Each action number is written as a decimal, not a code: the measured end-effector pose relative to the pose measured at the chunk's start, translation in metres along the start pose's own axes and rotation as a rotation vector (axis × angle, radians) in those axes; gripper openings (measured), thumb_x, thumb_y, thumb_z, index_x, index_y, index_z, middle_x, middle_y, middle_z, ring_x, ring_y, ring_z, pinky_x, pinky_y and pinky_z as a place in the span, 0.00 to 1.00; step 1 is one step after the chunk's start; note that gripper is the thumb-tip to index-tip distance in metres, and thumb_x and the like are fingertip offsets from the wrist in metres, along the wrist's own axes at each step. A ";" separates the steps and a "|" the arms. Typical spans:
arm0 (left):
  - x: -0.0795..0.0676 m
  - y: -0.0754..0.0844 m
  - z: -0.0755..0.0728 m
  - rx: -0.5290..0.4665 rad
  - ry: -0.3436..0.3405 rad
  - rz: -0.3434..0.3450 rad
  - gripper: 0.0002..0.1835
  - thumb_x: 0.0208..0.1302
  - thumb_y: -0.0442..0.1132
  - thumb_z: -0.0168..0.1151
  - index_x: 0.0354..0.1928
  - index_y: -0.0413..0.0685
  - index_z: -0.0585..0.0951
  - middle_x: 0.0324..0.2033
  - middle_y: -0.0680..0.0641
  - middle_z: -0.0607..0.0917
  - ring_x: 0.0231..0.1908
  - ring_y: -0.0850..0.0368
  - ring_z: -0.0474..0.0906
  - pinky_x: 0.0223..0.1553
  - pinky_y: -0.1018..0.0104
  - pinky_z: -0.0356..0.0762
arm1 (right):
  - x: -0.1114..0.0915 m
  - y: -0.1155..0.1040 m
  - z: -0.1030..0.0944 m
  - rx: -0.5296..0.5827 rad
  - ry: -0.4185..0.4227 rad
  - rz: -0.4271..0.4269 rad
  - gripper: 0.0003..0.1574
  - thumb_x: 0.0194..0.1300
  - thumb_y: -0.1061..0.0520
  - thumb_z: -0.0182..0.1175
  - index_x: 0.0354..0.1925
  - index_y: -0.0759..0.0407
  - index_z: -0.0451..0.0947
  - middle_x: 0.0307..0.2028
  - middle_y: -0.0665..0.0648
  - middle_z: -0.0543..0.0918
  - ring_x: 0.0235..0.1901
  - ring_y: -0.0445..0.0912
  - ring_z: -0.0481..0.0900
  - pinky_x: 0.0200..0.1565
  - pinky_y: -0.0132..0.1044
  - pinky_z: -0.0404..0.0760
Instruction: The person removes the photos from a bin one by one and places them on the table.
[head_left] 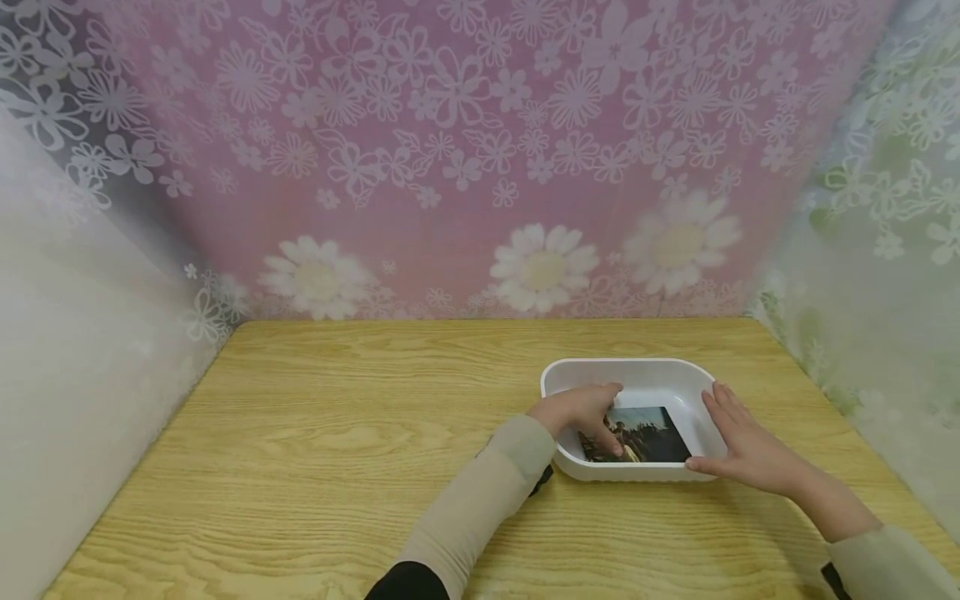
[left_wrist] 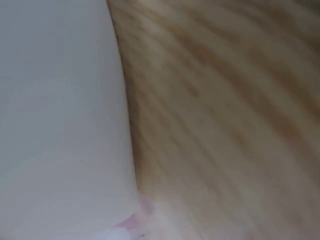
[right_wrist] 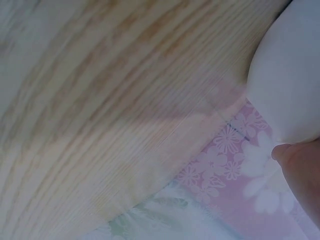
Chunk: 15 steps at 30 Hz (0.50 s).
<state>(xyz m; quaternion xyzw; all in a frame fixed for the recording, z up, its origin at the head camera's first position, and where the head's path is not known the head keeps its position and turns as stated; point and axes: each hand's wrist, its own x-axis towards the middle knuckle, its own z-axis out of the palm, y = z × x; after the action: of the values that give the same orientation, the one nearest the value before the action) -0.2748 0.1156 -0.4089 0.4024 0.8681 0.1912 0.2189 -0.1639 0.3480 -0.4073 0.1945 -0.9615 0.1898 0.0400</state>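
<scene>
A white plastic bin [head_left: 630,367] with rounded corners stands on the right half of the table in the head view. Inside lies a flat rectangular picture [head_left: 648,433], dark with a pale sky and a black right edge. My left hand [head_left: 581,410] reaches in over the bin's left end, thumb and fingers spread over the picture's left part and hiding it. At the right end, my right hand [head_left: 757,450] rests against the bin, its thumb at the near rim and its straight fingers at the right rim. The right wrist view shows one fingertip [right_wrist: 284,152] at the white bin wall [right_wrist: 287,75].
The wood-grain table [head_left: 300,450] extends left of and in front of the bin. Behind it rises a pink flowered backdrop [head_left: 420,200]. Pale walls stand on the left [head_left: 75,333] and right [head_left: 885,317].
</scene>
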 end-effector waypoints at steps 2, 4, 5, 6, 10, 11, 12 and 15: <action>-0.001 0.000 -0.001 -0.045 0.004 0.004 0.52 0.43 0.50 0.69 0.68 0.50 0.49 0.55 0.52 0.70 0.53 0.65 0.66 0.49 0.75 0.63 | 0.000 0.000 0.001 -0.006 0.004 -0.005 0.62 0.49 0.45 0.64 0.62 0.80 0.41 0.61 0.79 0.38 0.64 0.56 0.26 0.59 0.34 0.25; 0.000 0.000 -0.002 -0.078 0.020 0.011 0.50 0.44 0.48 0.69 0.67 0.49 0.51 0.52 0.51 0.73 0.49 0.65 0.69 0.46 0.76 0.66 | 0.000 0.000 0.001 -0.014 0.011 -0.013 0.62 0.49 0.45 0.64 0.62 0.80 0.42 0.61 0.79 0.39 0.64 0.57 0.28 0.59 0.34 0.25; 0.000 0.000 -0.002 -0.089 0.033 0.019 0.49 0.45 0.47 0.69 0.67 0.48 0.52 0.50 0.51 0.74 0.47 0.64 0.70 0.45 0.76 0.66 | 0.001 0.000 0.001 -0.016 0.014 -0.016 0.62 0.49 0.45 0.64 0.62 0.80 0.42 0.61 0.79 0.39 0.64 0.57 0.28 0.59 0.34 0.25; 0.001 0.000 -0.003 -0.094 0.049 0.025 0.48 0.46 0.47 0.68 0.66 0.48 0.53 0.49 0.51 0.74 0.46 0.65 0.71 0.44 0.76 0.67 | 0.001 0.000 0.001 -0.016 0.015 -0.018 0.62 0.49 0.45 0.64 0.62 0.80 0.42 0.61 0.79 0.39 0.64 0.57 0.28 0.59 0.33 0.25; 0.003 -0.001 -0.005 -0.126 0.134 0.062 0.41 0.49 0.45 0.66 0.64 0.45 0.58 0.42 0.53 0.77 0.41 0.66 0.72 0.39 0.78 0.67 | 0.001 -0.001 0.001 -0.007 0.012 -0.016 0.61 0.49 0.45 0.64 0.62 0.80 0.41 0.62 0.79 0.39 0.64 0.58 0.28 0.59 0.34 0.25; 0.003 -0.002 -0.006 -0.140 0.158 0.072 0.40 0.49 0.44 0.66 0.63 0.44 0.60 0.40 0.53 0.77 0.41 0.66 0.72 0.38 0.79 0.67 | 0.001 -0.001 0.001 -0.005 0.010 -0.014 0.61 0.49 0.45 0.64 0.62 0.80 0.41 0.62 0.79 0.39 0.64 0.59 0.29 0.59 0.35 0.25; 0.004 -0.002 -0.006 -0.160 0.180 0.076 0.38 0.50 0.44 0.66 0.63 0.44 0.61 0.38 0.54 0.77 0.39 0.67 0.72 0.37 0.80 0.67 | 0.001 -0.001 0.001 -0.003 0.009 -0.011 0.61 0.49 0.45 0.64 0.62 0.80 0.41 0.62 0.79 0.39 0.64 0.59 0.29 0.59 0.36 0.25; 0.005 -0.004 -0.007 -0.241 0.236 0.091 0.35 0.50 0.41 0.66 0.60 0.43 0.64 0.33 0.56 0.76 0.34 0.67 0.72 0.34 0.80 0.68 | 0.001 -0.001 0.000 0.002 0.005 -0.005 0.62 0.49 0.45 0.64 0.62 0.80 0.41 0.62 0.78 0.38 0.64 0.60 0.29 0.60 0.39 0.26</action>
<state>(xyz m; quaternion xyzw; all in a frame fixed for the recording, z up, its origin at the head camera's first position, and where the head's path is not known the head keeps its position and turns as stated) -0.2837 0.1156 -0.4064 0.3870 0.8394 0.3495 0.1532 -0.1639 0.3463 -0.4071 0.1964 -0.9608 0.1912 0.0424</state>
